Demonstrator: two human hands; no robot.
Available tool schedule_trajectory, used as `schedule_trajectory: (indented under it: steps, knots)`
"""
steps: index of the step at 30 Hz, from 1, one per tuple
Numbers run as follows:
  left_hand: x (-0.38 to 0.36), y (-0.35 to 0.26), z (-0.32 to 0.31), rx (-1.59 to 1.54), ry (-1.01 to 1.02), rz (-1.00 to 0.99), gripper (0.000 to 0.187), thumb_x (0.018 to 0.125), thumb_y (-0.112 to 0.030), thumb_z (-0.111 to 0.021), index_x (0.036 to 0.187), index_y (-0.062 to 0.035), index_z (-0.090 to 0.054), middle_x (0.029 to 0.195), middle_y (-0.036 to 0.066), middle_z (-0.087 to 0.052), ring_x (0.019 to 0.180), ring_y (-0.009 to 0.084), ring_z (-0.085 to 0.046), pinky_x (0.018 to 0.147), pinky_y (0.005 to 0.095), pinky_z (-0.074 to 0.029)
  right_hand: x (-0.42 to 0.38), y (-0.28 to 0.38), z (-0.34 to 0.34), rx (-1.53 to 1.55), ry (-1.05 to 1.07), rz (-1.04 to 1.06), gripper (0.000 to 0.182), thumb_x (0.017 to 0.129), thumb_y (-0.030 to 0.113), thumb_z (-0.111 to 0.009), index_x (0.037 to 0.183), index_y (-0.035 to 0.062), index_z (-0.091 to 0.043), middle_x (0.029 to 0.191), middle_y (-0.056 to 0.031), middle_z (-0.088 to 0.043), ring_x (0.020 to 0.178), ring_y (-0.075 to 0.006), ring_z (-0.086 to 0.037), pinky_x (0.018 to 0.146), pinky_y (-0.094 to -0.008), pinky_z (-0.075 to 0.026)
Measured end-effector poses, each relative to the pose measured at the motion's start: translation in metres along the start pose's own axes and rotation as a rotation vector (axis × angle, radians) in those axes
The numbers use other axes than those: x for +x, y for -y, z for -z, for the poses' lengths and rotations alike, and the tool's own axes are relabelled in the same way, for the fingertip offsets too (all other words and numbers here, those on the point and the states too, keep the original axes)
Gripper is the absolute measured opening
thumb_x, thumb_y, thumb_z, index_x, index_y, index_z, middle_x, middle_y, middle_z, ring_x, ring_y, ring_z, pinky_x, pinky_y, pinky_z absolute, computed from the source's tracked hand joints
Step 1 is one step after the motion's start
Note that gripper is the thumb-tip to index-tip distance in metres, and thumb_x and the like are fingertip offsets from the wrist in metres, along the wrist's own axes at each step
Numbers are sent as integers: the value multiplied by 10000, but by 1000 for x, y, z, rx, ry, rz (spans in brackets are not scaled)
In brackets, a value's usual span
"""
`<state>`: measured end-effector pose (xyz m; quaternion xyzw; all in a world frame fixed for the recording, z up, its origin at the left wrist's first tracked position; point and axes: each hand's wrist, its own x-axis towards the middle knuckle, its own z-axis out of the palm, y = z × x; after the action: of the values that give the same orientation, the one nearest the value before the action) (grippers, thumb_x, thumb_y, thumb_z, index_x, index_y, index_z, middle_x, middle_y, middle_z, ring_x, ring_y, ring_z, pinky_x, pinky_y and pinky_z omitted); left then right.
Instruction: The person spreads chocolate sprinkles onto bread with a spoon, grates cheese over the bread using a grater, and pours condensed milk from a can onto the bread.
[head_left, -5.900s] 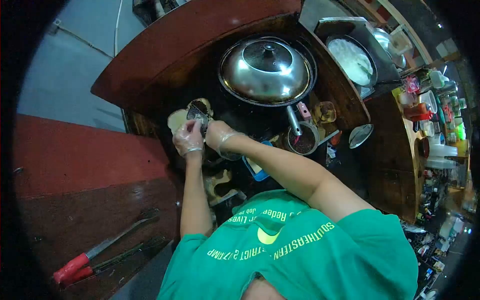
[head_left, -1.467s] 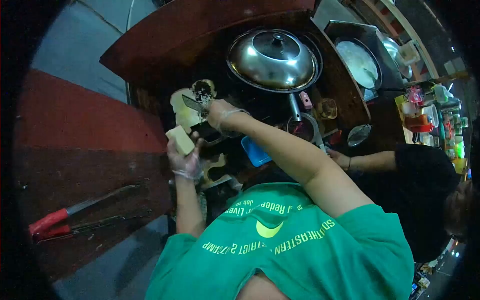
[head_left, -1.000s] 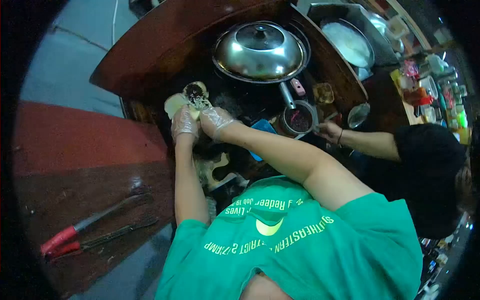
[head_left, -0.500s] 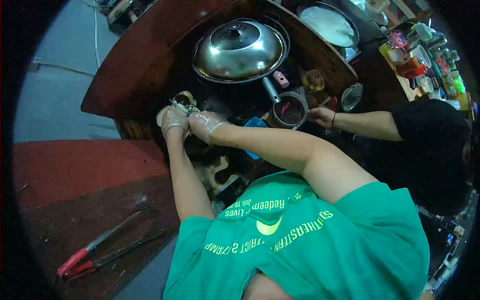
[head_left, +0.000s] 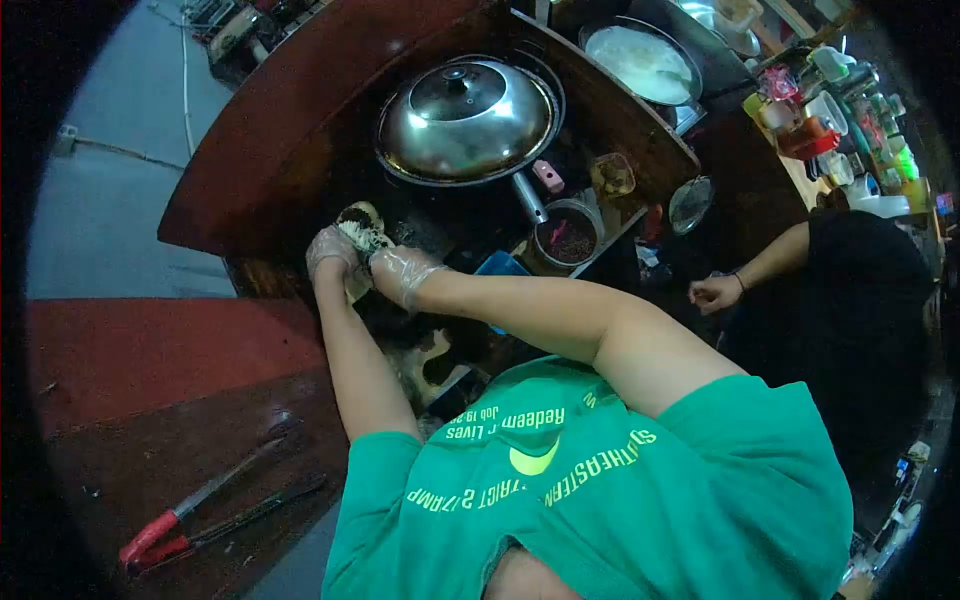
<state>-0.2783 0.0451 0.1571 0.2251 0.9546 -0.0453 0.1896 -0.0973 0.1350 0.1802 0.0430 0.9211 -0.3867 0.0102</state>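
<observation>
My left hand (head_left: 332,252), in a clear plastic glove, has its fingers closed at the edge of a pale piece of food (head_left: 366,237) with a dark topping and white shreds. Close beside it, my gloved right hand (head_left: 402,274) is curled shut against the near side of the food. What its fingers pinch is hidden. Below the two hands a pale edge shows, too dim to make out. A blue container (head_left: 500,265) is partly covered by my right forearm.
A wok under a domed metal lid (head_left: 470,130) stands ahead. Right of it are a pot of dark grains (head_left: 568,240), a pink block (head_left: 548,177) and a strainer (head_left: 691,205). Red-handled tongs (head_left: 155,540) lie at lower left. A co-worker's hand (head_left: 715,293) is at right.
The co-worker's hand has left the pot's side and drawn back to the right. My hands stay at the food, slightly lower and left as the view shifts.
</observation>
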Motion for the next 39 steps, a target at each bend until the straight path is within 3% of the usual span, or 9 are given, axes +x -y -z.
schedule_trajectory:
  steps: [3,8,17,21,24,26,33,37,39]
  knots:
    - [3,-2,3,-40,-107,-7,290,806,-184,-660,1057,-55,-724,1145,194,-676,1076,353,-653,896,447,-531,-2,4,3,61,-37,-44,217,854,82,-512,873,-34,-695,888,-245,-695,843,-404,-694,734,-489,-556]
    - [-12,-17,30,48,1,-65,258,843,-142,-608,1049,-34,-720,1138,200,-673,1075,359,-649,887,450,-537,4,6,4,111,15,-190,228,868,94,-525,903,-48,-700,954,-260,-688,906,-400,-689,785,-470,-558]
    - [0,-14,31,-31,-119,29,257,803,-137,-657,1038,-50,-712,1146,199,-669,1104,369,-630,921,451,-518,8,4,7,4,12,-175,182,823,40,-544,883,-27,-703,924,-267,-684,898,-410,-687,766,-487,-561]
    - [-4,-10,40,-38,-63,6,227,784,-131,-687,995,-50,-708,1118,194,-679,1096,370,-633,911,452,-528,9,4,7,21,25,-135,180,815,45,-557,883,-47,-696,916,-274,-682,889,-415,-687,751,-481,-565]
    - [-5,-4,39,-52,-160,80,230,771,-143,-720,982,-54,-702,1136,186,-674,1114,368,-625,911,449,-531,7,7,5,-82,39,-45,167,806,48,-573,858,-65,-685,895,-284,-678,865,-425,-687,736,-478,-568]
    - [2,10,38,-63,-194,95,275,783,-176,-736,1029,-57,-702,1174,178,-665,1144,354,-614,921,453,-526,0,8,4,58,54,-154,157,800,50,-584,849,-69,-675,874,-289,-676,846,-432,-686,727,-479,-568]
    - [-25,11,50,-47,-223,229,358,810,-250,-742,1101,-45,-702,1210,181,-653,1127,341,-629,922,441,-540,2,9,-13,16,59,-186,172,833,24,-547,871,-87,-673,899,-296,-675,877,-424,-688,739,-467,-574]
    - [-61,9,46,-69,-135,92,333,788,-196,-723,1078,-35,-706,1181,189,-663,1097,324,-646,925,416,-540,17,3,-11,27,63,-170,164,825,27,-562,867,-72,-685,893,-286,-679,868,-423,-690,721,-466,-572]
    - [-44,19,10,-225,-213,-14,287,765,-163,-710,1019,-28,-722,1097,195,-691,1038,332,-669,910,411,-544,23,-1,-11,58,42,-127,137,796,39,-582,839,-41,-684,859,-281,-671,849,-441,-674,753,-484,-560]
